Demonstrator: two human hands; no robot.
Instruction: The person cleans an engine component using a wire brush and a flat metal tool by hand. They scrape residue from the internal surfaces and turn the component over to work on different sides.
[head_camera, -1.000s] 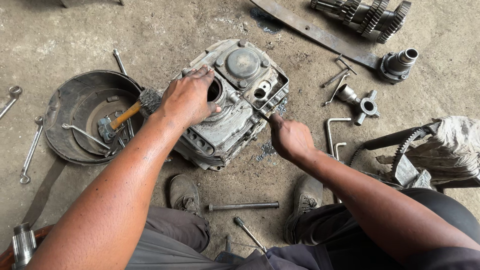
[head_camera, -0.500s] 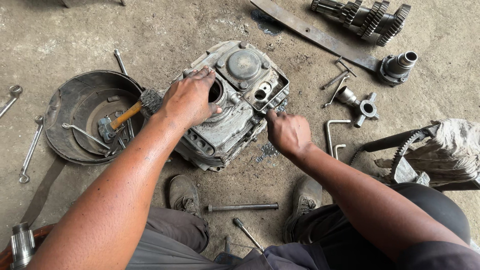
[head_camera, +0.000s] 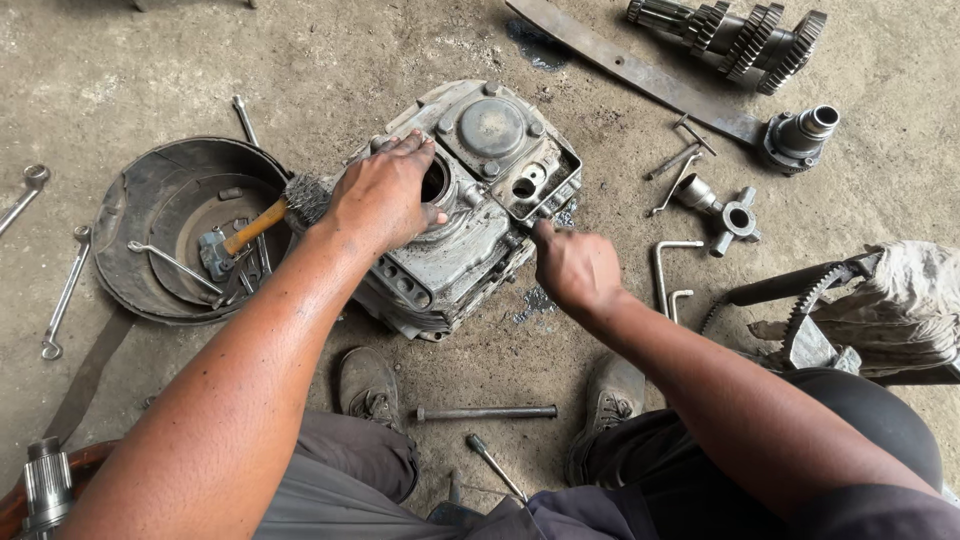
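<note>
The left hand (head_camera: 385, 200) lies open-palmed, steadying the grimy engine casing (head_camera: 470, 210), while the right hand (head_camera: 575, 265) pinches a small part at its edge, covers still bolted.

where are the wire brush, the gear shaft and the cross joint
wire brush (head_camera: 262, 218), head view, on its orange handle
gear shaft (head_camera: 740, 38), head view, on the middle gears
cross joint (head_camera: 738, 219), head view, on its centre hub
</note>
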